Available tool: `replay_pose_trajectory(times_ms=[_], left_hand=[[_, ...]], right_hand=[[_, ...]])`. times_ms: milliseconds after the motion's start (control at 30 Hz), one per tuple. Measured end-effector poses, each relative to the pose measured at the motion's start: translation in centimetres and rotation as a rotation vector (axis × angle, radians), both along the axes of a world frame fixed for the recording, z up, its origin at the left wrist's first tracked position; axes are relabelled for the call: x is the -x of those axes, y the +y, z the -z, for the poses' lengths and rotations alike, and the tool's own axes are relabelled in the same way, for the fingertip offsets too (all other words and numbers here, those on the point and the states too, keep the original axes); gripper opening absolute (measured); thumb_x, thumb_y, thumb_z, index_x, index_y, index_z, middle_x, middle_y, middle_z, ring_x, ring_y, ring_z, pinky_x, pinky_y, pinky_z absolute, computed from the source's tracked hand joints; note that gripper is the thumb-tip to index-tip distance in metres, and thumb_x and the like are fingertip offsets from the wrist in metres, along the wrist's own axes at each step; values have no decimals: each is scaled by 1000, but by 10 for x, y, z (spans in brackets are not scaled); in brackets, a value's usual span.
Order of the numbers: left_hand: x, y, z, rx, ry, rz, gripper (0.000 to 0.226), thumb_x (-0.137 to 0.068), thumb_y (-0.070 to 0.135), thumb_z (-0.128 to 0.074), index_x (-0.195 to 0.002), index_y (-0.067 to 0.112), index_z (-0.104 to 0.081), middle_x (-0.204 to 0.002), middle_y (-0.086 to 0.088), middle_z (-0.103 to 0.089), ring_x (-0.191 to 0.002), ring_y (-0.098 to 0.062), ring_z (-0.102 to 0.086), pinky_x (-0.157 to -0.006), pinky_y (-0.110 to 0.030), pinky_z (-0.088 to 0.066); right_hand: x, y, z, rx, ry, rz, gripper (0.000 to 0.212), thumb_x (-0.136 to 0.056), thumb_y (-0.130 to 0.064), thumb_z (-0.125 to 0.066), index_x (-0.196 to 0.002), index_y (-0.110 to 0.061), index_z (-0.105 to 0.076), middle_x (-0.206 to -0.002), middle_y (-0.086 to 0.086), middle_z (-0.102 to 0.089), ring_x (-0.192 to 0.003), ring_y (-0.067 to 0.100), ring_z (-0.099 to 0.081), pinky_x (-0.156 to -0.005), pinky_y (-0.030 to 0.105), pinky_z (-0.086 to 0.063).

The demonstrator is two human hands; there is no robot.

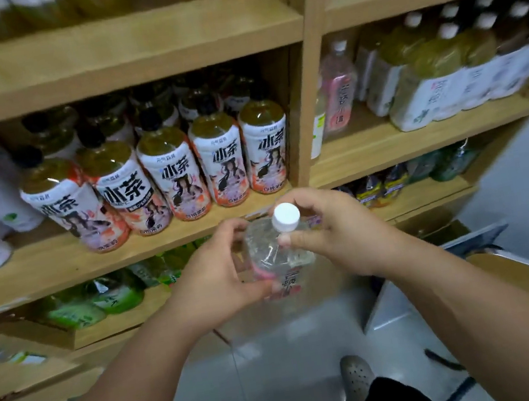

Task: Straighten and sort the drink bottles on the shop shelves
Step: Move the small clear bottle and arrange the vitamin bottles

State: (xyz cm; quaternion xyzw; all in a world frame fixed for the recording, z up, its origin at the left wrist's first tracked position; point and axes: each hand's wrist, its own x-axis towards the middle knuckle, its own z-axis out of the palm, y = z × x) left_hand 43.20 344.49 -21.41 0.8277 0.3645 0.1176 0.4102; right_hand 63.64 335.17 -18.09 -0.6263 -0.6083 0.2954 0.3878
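Both forearms reach in from the bottom edge of the view and meet on one clear bottle (pixel 275 254), which is held in the air over the floor (pixel 283 370), in front of the shelves and not resting on any board.

1. Shelf unit (pixel 127 45): wooden boards, split into a left and a right bay by an upright post (pixel 312 95).
2. Left bay, middle board: a row of tea bottles (pixel 168 170) with dark caps lines the front edge. All are upright with labels facing out, and more rows stand behind them. This bay appears sorted.
3. Right bay, middle board: pale tea bottles with white caps (pixel 436 69) fill the right part. One pink bottle (pixel 338 84) stands alone at the left end, just beside the post.
4. Left hand (pixel 213 277): the fingers curl round the body of the clear bottle from the left. This carries its weight.
5. Right hand (pixel 337 233): thumb and fingers pinch the neck just under the white cap (pixel 286 217). This grip steers the tilt and lets the label be turned.
6. Clear bottle: it is tilted so that the cap points toward the camera. A pink label shows on its lower part.

Judgement: the label resembles that of the lone pink bottle, so the free space beside that bottle is the likely destination. The two-handed hold suits checking the label before placement.
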Motion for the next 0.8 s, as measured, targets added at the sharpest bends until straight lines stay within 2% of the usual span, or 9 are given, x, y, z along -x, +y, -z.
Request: replay_pose_trajectory(times_ms=[100,200,300,433,533,667,800], left_hand=[[-45,1,-24,-49,-15,29,88,-57,51,-93,-130,44,-45,-119,21,-67,-93,2,-68,-87,-34,-58],[-93,-2,-42,-146,8,55,89,-60,55,-89,-135,45,-43,-113,22,-67,-96,-1,-67,-83,-33,-57],[-142,-9,-53,-246,24,66,89,-67,56,-87,-141,41,-40,-124,23,-61,-108,-1,-61,-91,-32,-53],[-206,-14,-60,-224,4,40,95,-66,62,-84,-145,37,-36,-129,20,-60,-113,-2,-61,-96,-35,-54],[-247,-12,-67,-209,-13,-17,91,-62,62,-84,-138,43,-38,-122,22,-63,-107,-2,-65,-93,-38,-56],[-284,0,-67,-175,-12,-47,86,-67,52,-88,-136,42,-39,-120,20,-64,-103,-1,-66,-90,-39,-58],[-306,11,-53,-106,-29,-100,91,-80,40,-84,-150,39,-27,-131,17,-60,-114,-3,-62,-102,-37,-53]], right_hand=[[-38,-1,-28,-20,-39,24,25,-86,-17,-81,-107,-23,-69,-98,-12,-69,-94,-1,-62,-86,23,-49],[-83,-6,-47,-41,-34,32,26,-86,-18,-81,-107,-27,-69,-103,-10,-71,-102,7,-64,-93,32,-52],[-133,-11,-59,-58,-55,36,30,-86,-20,-81,-114,-25,-70,-109,-10,-70,-106,6,-64,-98,35,-52],[-197,-15,-72,-64,-110,32,31,-88,-22,-79,-115,-30,-69,-112,-12,-67,-108,1,-61,-95,23,-48],[-237,-12,-77,-83,-99,32,31,-88,-22,-79,-112,-38,-67,-112,-16,-67,-110,0,-60,-95,23,-47],[-273,6,-76,-104,-145,6,32,-88,-24,-78,-115,-37,-68,-112,-18,-66,-110,0,-59,-94,23,-47],[-293,38,-60,-136,-189,0,32,-87,-22,-79,-114,-34,-69,-109,-15,-65,-106,1,-59,-91,24,-45]])
